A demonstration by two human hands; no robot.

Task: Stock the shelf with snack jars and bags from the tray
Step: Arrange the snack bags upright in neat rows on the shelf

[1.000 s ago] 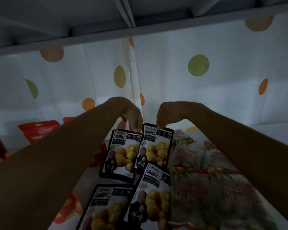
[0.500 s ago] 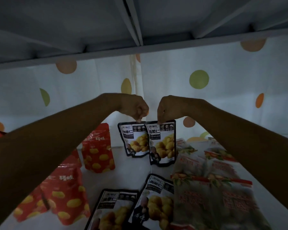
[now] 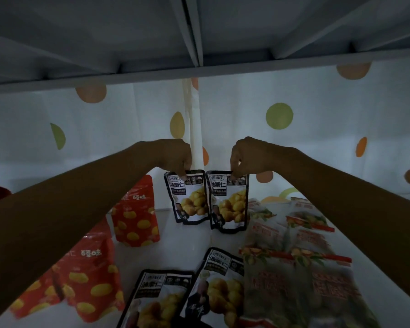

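Two black chestnut bags are pinched by their top edges, left bag (image 3: 187, 196) in the left hand (image 3: 175, 155), right bag (image 3: 227, 201) in the right hand (image 3: 245, 156); each hangs upright directly below its grip, bases apparently touching the shelf (image 3: 185, 242), side by side.

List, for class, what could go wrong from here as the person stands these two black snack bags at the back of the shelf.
1. Each hand, left hand and right hand, pinches only a top edge; once released, the left bag or right bag may topple forward.
2. The two bags stand close together, so one falling could knock the other.
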